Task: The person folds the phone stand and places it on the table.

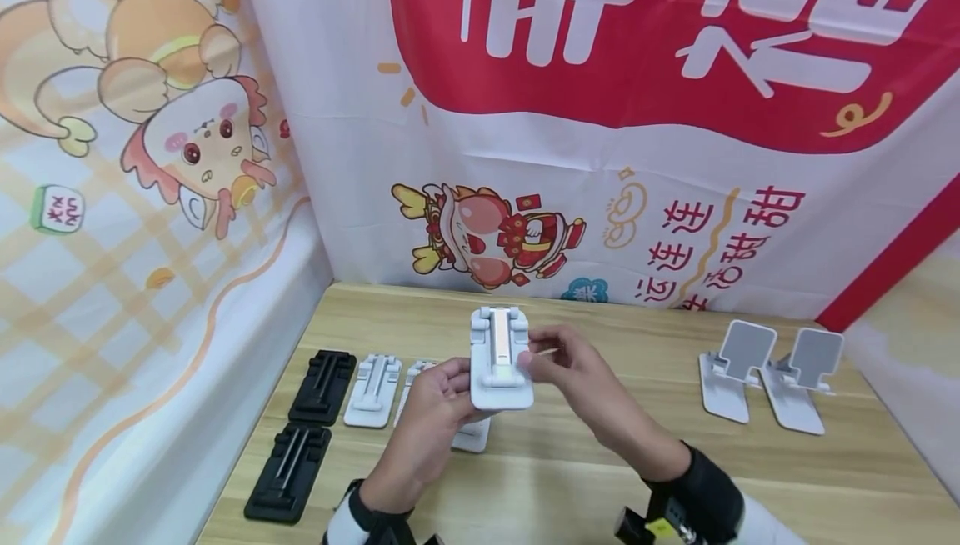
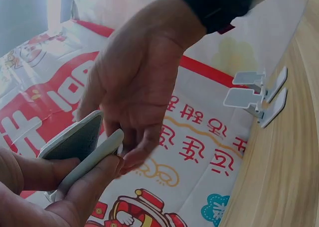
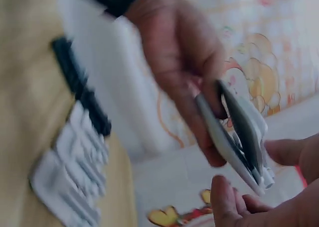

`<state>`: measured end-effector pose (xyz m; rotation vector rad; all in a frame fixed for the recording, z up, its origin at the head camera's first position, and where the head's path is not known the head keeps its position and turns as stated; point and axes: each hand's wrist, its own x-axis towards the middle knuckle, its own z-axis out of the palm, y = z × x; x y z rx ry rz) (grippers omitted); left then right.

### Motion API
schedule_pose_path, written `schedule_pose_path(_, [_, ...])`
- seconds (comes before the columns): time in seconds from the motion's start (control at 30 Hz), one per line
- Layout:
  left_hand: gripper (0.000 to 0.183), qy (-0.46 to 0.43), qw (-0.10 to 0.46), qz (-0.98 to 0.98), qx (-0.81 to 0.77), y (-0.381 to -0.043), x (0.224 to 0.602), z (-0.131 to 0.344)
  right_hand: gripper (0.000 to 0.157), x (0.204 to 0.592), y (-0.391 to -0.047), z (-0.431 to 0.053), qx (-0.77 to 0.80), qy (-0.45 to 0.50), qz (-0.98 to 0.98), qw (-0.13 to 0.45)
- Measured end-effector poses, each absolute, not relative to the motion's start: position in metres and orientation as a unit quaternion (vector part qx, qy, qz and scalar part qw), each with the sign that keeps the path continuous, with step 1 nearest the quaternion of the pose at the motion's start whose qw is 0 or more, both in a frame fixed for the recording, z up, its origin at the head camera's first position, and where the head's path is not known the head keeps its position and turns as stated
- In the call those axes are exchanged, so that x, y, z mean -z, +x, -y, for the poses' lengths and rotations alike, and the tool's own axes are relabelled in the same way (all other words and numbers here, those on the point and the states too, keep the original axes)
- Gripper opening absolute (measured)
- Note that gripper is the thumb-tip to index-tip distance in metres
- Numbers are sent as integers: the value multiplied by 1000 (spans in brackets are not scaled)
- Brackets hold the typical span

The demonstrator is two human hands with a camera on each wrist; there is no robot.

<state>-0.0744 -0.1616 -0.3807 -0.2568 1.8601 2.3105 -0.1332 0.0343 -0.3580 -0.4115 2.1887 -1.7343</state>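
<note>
A white folding phone stand [image 1: 501, 395] is held up over the table, its two plates slightly parted in the wrist views. My left hand [image 1: 431, 416] grips it from the left, with a finger [image 2: 62, 172] reaching in between the plates. On the other side is my right hand [image 1: 573, 374]; its thumb overlaps the stand's right edge in the head view. From the right wrist, the right thumb [image 3: 284, 151] and fingers [image 3: 227, 199] stand spread around the stand's end, the thumb tip right at its edge.
Left on the wooden table [image 1: 600, 478] lie two folded black stands [image 1: 322, 387], a white stand [image 1: 372, 395] and more white stands [image 1: 471, 438] partly behind the left hand. Two unfolded white stands [image 1: 798, 387] stand at the right. Printed cloth [image 1: 360, 153] hangs behind.
</note>
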Motion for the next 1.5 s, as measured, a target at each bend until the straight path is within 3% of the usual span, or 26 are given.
schedule_pose_path(0.07, [49, -80, 84, -622, -775, -74, 381, 159, 47, 356, -140, -37, 622, -113, -737, 238])
schedule_pose_path(0.13, [49, -71, 84, -624, -774, -73, 381, 158, 48, 356, -143, -39, 628, -107, -718, 280])
schedule_pose_path(0.4, [50, -27, 142, -596, -790, -71, 380, 175, 49, 359, -146, -44, 630, -116, -701, 314])
schedule_pose_path(0.63, [57, -42, 131, -610, -780, -72, 375, 179, 51, 359, -145, -44, 626, -129, -699, 321])
schedule_pose_path(1.13, [43, -85, 65, -759, -642, -73, 377, 168, 34, 364, -142, -38, 610, -128, -725, 292])
schedule_pose_path(1.37, [84, -57, 25, -915, -399, -61, 364, 149, 35, 367, -138, -35, 612, -124, -718, 306])
schedule_pose_path(1.5, [88, -49, -22, -938, -342, -60, 366, 140, 36, 366, -136, -31, 611, -118, -723, 300])
